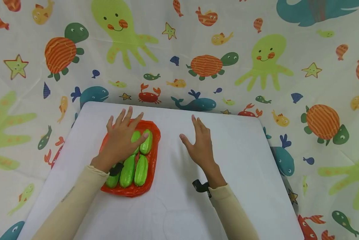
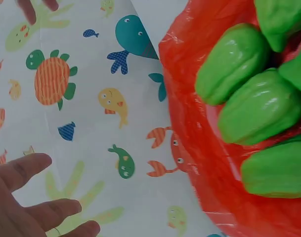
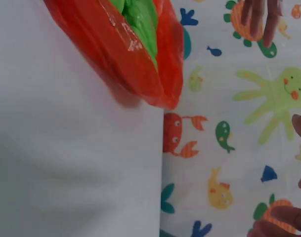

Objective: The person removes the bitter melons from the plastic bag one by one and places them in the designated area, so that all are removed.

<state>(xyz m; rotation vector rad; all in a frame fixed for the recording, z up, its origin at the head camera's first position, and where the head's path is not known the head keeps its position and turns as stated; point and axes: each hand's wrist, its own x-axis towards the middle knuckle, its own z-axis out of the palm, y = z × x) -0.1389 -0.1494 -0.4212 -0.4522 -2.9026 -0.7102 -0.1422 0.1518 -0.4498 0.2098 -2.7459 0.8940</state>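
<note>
Over the left part of the white table, my left hand (image 1: 119, 141) hovers with its fingers spread and holds nothing. Beneath it lies a shallow tray covered in crinkled red plastic (image 1: 156, 140), partly hidden by that hand and wrist. Several glossy, ribbed green vegetables (image 1: 141, 170), elongated and squash-like, lie in the tray; the left wrist view shows these vegetables (image 2: 261, 106) closely. To the right of the tray, my right hand (image 1: 201, 146) is held above the table, fingers extended, thumb apart, gripping nothing. Its fingers (image 3: 288, 217) appear at the right wrist view's edge.
The white tabletop (image 1: 239, 173) extends to the right of the tray and in front of it. Behind and around the table hangs a cloth (image 1: 179, 30) printed with sea animals. A small dark camera (image 1: 200, 186) is strapped to the right wrist.
</note>
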